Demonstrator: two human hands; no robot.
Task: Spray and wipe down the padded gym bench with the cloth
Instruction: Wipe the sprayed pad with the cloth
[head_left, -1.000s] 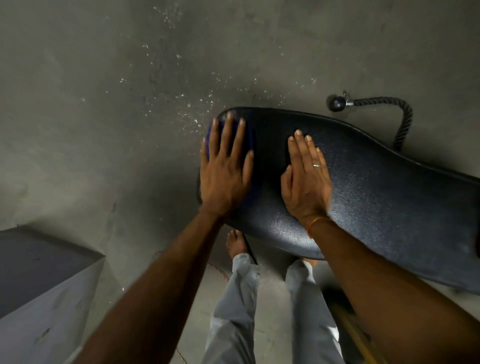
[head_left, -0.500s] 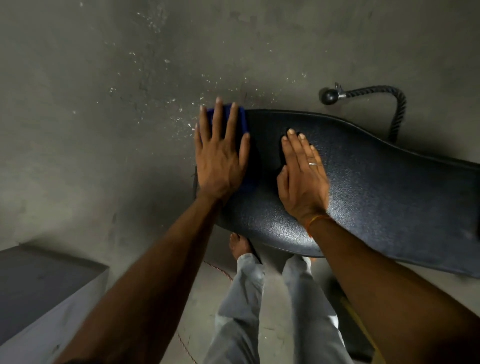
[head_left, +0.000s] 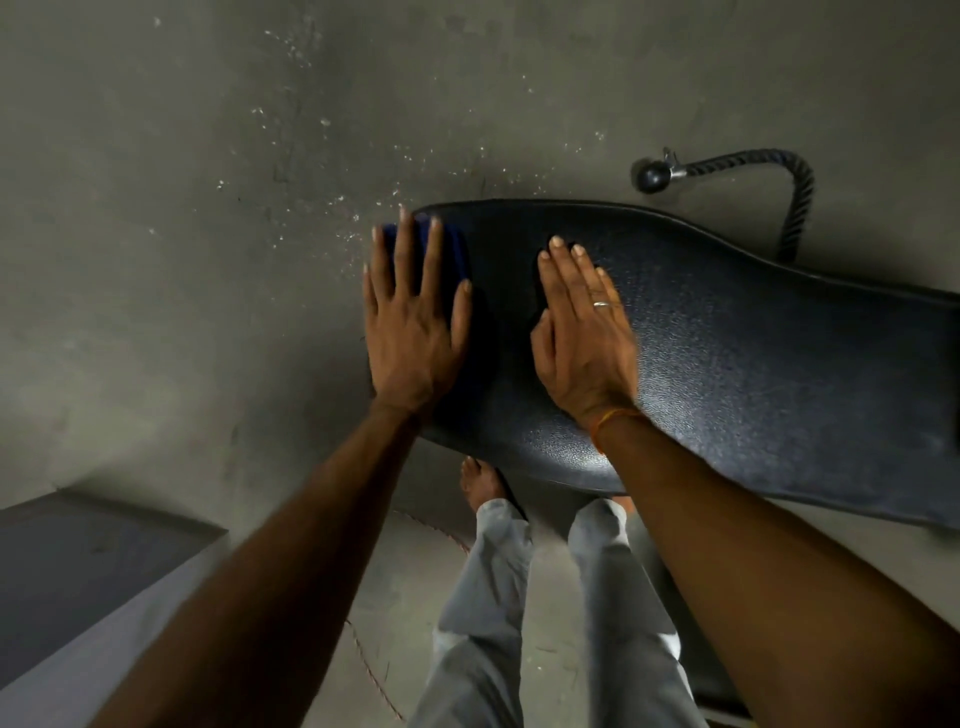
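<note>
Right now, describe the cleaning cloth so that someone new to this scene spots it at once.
Start at the long black textured padded bench over the grey concrete floor. At its rounded end, the left hand presses flat on a dark blue cloth. It is the only blue thing there; the right hand beside it rests on bare padding.

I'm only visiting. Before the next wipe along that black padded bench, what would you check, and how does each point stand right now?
1. Dark blue cloth pinned under the flat left hand: ok.
2. Cloth on the black padded gym bench: ok, at its end edge.
3. Right hand flat on the bench, bracing: ok.
4. Wiping path along the bench free: not ok, the right hand lies in it.
5. Bench surface wet from spray: cannot tell.
6. Black rope handle with a ball end off the bench: ok.
</note>
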